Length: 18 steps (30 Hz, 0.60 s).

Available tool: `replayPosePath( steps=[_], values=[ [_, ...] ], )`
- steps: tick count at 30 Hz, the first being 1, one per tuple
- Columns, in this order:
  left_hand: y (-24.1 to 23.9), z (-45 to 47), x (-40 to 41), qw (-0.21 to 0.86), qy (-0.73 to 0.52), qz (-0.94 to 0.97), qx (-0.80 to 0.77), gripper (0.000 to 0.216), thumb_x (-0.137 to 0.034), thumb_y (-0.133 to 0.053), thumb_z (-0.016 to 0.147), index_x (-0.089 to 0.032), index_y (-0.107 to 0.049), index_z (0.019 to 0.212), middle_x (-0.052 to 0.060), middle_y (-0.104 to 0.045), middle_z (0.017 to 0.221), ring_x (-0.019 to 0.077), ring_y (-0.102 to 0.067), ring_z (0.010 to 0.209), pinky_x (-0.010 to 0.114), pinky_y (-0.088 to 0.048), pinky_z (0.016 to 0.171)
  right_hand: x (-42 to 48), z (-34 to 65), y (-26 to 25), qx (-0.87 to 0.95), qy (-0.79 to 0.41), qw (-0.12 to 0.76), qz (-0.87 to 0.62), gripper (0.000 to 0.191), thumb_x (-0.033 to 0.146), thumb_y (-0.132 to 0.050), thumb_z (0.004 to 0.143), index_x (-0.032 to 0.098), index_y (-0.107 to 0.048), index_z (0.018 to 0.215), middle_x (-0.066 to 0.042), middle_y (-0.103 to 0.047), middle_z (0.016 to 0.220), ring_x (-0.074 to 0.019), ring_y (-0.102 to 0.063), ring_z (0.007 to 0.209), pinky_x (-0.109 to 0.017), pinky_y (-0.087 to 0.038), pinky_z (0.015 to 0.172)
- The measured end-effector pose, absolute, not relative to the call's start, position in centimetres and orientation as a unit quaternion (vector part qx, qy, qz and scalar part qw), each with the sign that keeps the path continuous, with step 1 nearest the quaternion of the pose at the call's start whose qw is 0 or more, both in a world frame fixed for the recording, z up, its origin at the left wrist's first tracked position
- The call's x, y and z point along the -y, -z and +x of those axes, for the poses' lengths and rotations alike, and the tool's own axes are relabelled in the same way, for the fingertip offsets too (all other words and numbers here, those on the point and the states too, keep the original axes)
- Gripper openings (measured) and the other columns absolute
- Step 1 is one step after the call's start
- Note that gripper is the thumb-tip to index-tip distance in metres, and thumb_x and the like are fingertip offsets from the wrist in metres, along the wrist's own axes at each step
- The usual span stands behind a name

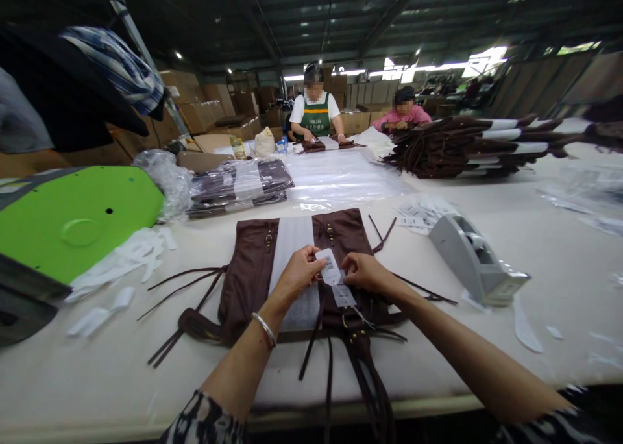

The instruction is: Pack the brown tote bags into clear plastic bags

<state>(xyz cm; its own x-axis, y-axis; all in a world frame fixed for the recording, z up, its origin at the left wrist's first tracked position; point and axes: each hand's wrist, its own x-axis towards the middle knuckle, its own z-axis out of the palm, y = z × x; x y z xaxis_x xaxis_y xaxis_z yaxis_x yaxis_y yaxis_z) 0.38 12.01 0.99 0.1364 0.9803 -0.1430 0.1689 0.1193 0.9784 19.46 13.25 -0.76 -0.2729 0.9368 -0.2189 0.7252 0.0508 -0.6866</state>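
Dark brown bag (248,269) is lying on the white table (111,366), a pale band (294,304) running across it, straps trailing past its near edge. Left hand (302,270) is pinching a white printed tag (329,265) over the bag, thumb and fingers closed on its left edge. Right hand (365,274) is bunching its fingers at the tag's right side; cannot tell whether they are gripping it. Second tag (343,296) is showing just below. Grey tape dispenser (467,256) is standing to the right. Across the table, a person in a green apron (316,116) is working.
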Motion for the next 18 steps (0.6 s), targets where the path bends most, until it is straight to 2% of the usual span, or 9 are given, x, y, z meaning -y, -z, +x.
replayPosePath(
  steps=[2, 6, 8, 10, 13, 15, 16, 18],
  values=[
    [-1.1, 0.5, -12.3, 0.529, -0.386, 0.538, -0.530, 0.021, -0.026, -0.070, 0.073, -0.015, -0.057, 0.086, -0.007, -0.057, 0.059, 0.0040, -0.046, 0.039, 0.013, -0.028, 0.035, -13.7, 19.9, 0.8, 0.694, -0.399, 0.144, -0.581, 0.022, 0.012, -0.069, 0.067, 0.018, -0.064, 0.088, 0.002, -0.064, 0.062, -0.0142, -0.058, 0.048, -0.023, -0.039, 0.042],
    [-0.7, 1.7, -13.4, 0.487, -0.355, 0.572, -0.557, 0.015, -0.013, -0.068, 0.072, -0.016, -0.057, 0.081, -0.009, -0.053, 0.053, 0.0050, -0.046, 0.038, 0.013, -0.030, 0.033, -14.2, 20.1, 1.4, 0.671, -0.430, 0.178, -0.577, 0.022, 0.011, -0.073, 0.064, 0.019, -0.061, 0.081, 0.004, -0.062, 0.059, -0.0129, -0.056, 0.045, -0.020, -0.038, 0.035],
    [-0.5, 2.6, -14.1, 0.479, -0.344, 0.583, -0.560, 0.014, -0.009, -0.068, 0.071, -0.016, -0.057, 0.077, -0.009, -0.051, 0.050, 0.0054, -0.047, 0.038, 0.013, -0.031, 0.034, -14.4, 20.2, 1.5, 0.648, -0.437, 0.212, -0.587, 0.018, 0.015, -0.070, 0.071, 0.019, -0.060, 0.085, 0.003, -0.061, 0.059, -0.0123, -0.056, 0.044, -0.020, -0.040, 0.035],
    [-0.4, 3.5, -14.6, 0.496, -0.346, 0.582, -0.544, 0.013, -0.009, -0.067, 0.073, -0.015, -0.056, 0.078, -0.008, -0.053, 0.050, 0.0059, -0.049, 0.039, 0.013, -0.036, 0.036, -14.4, 20.5, 1.2, 0.620, -0.442, 0.248, -0.599, 0.010, 0.024, -0.060, 0.084, 0.019, -0.057, 0.093, 0.002, -0.060, 0.063, -0.0116, -0.057, 0.046, -0.020, -0.044, 0.037],
    [-0.6, 4.1, -15.1, 0.508, -0.345, 0.594, -0.519, 0.009, -0.012, -0.063, 0.079, -0.015, -0.056, 0.084, -0.006, -0.058, 0.058, 0.0071, -0.055, 0.044, 0.016, -0.044, 0.042, -14.2, 21.0, 0.5, 0.563, -0.502, 0.315, -0.576, 0.028, 0.046, -0.046, 0.095, 0.020, -0.054, 0.098, 0.000, -0.061, 0.073, -0.0097, -0.058, 0.052, -0.020, -0.049, 0.043],
    [-0.7, 4.0, -15.3, 0.486, -0.326, 0.614, -0.529, 0.008, -0.013, -0.062, 0.081, -0.015, -0.056, 0.086, -0.004, -0.059, 0.061, 0.0087, -0.056, 0.047, 0.019, -0.046, 0.044, -14.0, 21.1, 0.4, 0.516, -0.561, 0.357, -0.540, 0.039, 0.057, -0.049, 0.091, 0.019, -0.055, 0.098, -0.001, -0.061, 0.077, -0.0094, -0.058, 0.054, -0.019, -0.048, 0.043],
    [-0.7, 3.9, -15.2, 0.472, -0.316, 0.621, -0.540, 0.009, -0.013, -0.063, 0.081, -0.015, -0.057, 0.086, -0.003, -0.060, 0.063, 0.0099, -0.057, 0.049, 0.021, -0.047, 0.046, -13.9, 21.0, 0.5, 0.508, -0.572, 0.361, -0.534, 0.039, 0.057, -0.056, 0.088, 0.019, -0.055, 0.098, 0.000, -0.060, 0.075, -0.0097, -0.057, 0.053, -0.019, -0.047, 0.042],
    [-0.8, 3.3, -15.0, 0.416, -0.308, 0.641, -0.567, 0.016, -0.014, -0.069, 0.077, -0.015, -0.059, 0.090, -0.001, -0.063, 0.072, 0.0130, -0.061, 0.060, 0.024, -0.050, 0.055, -13.6, 20.5, 1.2, 0.562, -0.515, 0.311, -0.568, 0.033, 0.044, -0.067, 0.083, 0.019, -0.055, 0.102, 0.002, -0.060, 0.070, -0.0101, -0.056, 0.050, -0.020, -0.045, 0.040]
  ],
)
